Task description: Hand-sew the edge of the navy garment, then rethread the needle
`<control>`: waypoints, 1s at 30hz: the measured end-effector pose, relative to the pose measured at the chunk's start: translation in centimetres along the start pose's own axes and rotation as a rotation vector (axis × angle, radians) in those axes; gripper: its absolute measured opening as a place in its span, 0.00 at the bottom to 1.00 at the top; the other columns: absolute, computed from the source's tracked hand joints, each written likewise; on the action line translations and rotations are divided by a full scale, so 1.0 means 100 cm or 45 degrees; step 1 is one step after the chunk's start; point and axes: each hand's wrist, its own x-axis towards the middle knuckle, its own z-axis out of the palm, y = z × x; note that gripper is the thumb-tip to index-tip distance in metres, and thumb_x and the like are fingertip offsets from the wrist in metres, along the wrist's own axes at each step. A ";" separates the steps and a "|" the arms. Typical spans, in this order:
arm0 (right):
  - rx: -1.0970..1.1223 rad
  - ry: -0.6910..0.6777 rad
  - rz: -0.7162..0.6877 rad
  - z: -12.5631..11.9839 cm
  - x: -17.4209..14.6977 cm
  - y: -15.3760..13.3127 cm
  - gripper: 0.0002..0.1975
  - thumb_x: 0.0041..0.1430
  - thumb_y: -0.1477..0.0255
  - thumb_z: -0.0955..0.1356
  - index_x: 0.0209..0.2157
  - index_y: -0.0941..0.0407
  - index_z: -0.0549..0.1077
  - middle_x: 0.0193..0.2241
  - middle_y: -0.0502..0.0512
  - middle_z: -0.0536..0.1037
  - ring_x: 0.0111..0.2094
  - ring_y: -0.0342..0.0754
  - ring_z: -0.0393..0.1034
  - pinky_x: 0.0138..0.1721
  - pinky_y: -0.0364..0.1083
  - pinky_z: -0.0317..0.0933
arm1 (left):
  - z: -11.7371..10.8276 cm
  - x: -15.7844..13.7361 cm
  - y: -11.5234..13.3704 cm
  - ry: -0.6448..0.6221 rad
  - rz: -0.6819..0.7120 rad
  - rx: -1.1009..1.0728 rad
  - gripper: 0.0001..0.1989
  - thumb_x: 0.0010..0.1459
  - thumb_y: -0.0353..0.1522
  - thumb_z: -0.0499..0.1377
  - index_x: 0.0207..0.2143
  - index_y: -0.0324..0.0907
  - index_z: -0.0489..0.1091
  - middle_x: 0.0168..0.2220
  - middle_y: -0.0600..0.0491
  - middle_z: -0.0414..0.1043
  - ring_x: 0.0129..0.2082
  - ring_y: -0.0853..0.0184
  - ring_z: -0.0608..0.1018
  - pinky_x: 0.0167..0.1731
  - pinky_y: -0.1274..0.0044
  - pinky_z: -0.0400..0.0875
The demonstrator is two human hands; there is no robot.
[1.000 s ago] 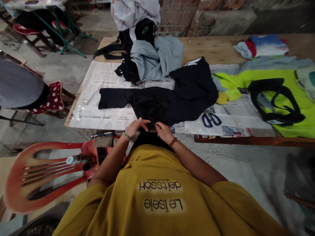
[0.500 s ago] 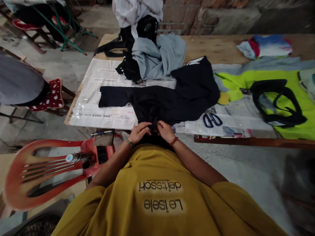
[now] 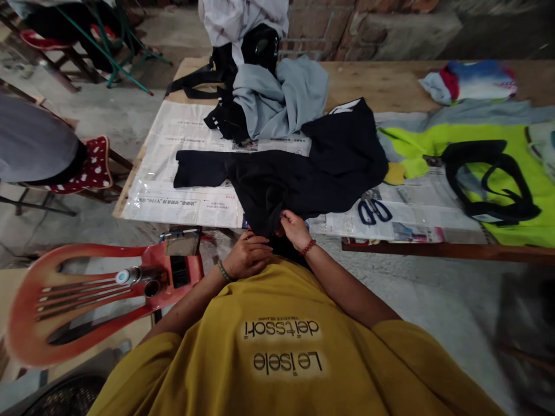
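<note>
1. Dark garment (image 3: 303, 173) lies on the table (image 3: 377, 84), its near edge hanging off the front, right at the person's hands.
2. Right hand (image 3: 295, 229) pinches that near edge w/ thumb and fingers closed on the cloth.
3. Left hand (image 3: 249, 257) sits just below and left of the garment edge, close to the belly, fingers curled loosely; can't tell if it grips any cloth.
4. Garment: black/navy, rumpled, one long sleeve stretched out to the left, bulk bunched up on the right w/ a bit of white showing at the far side.
5. It rests on newspaper (image 3: 182, 173) under clear plastic.
6. Blue-handled scissors (image 3: 373, 209) lie just right of the garment, near the front edge.
7. Grey cloth pile (image 3: 281, 98) sits behind the garment; neon-yellow fabric (image 3: 498, 167) w/ black straps (image 3: 485, 179) well to its right.
8. No containers as such; red plastic chair (image 3: 87, 294) left of the garment holds a couple of metal tubes (image 3: 143, 280).
</note>
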 end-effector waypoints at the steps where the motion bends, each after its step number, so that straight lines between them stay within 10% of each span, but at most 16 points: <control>1: 0.013 -0.001 -0.004 0.000 0.000 0.000 0.07 0.58 0.71 0.60 0.32 0.53 0.69 0.16 0.45 0.71 0.16 0.42 0.65 0.18 0.41 0.59 | -0.001 0.000 0.001 0.010 0.012 -0.003 0.08 0.59 0.32 0.56 0.39 0.42 0.74 0.38 0.50 0.80 0.46 0.62 0.77 0.50 0.65 0.61; 9: -0.007 -0.003 0.007 0.000 0.000 0.001 0.06 0.57 0.69 0.61 0.32 0.53 0.69 0.18 0.45 0.71 0.16 0.43 0.65 0.18 0.42 0.60 | -0.007 -0.001 0.006 0.165 0.012 -0.083 0.05 0.58 0.30 0.56 0.34 0.42 0.72 0.32 0.51 0.78 0.38 0.66 0.77 0.43 0.69 0.67; 15: -0.084 -0.005 -0.008 0.000 -0.001 -0.001 0.08 0.57 0.68 0.61 0.33 0.53 0.70 0.19 0.45 0.71 0.17 0.42 0.65 0.19 0.40 0.60 | -0.005 0.021 0.006 0.494 -0.474 0.145 0.09 0.57 0.37 0.58 0.37 0.41 0.70 0.36 0.48 0.74 0.39 0.63 0.74 0.42 0.69 0.68; 21: -0.258 -0.023 -0.120 -0.005 -0.006 -0.004 0.12 0.56 0.65 0.61 0.37 0.54 0.72 0.23 0.46 0.74 0.19 0.41 0.66 0.21 0.40 0.59 | 0.018 0.052 -0.011 0.208 -0.895 0.331 0.23 0.50 0.39 0.63 0.46 0.37 0.68 0.45 0.42 0.71 0.47 0.54 0.72 0.48 0.65 0.65; 30: -0.426 -0.141 -0.332 -0.012 -0.019 -0.004 0.14 0.60 0.63 0.61 0.37 0.54 0.75 0.16 0.46 0.68 0.21 0.42 0.64 0.25 0.40 0.58 | 0.002 0.037 -0.049 0.320 -1.185 -0.601 0.11 0.52 0.31 0.53 0.33 0.40 0.75 0.26 0.55 0.74 0.25 0.70 0.72 0.26 0.79 0.66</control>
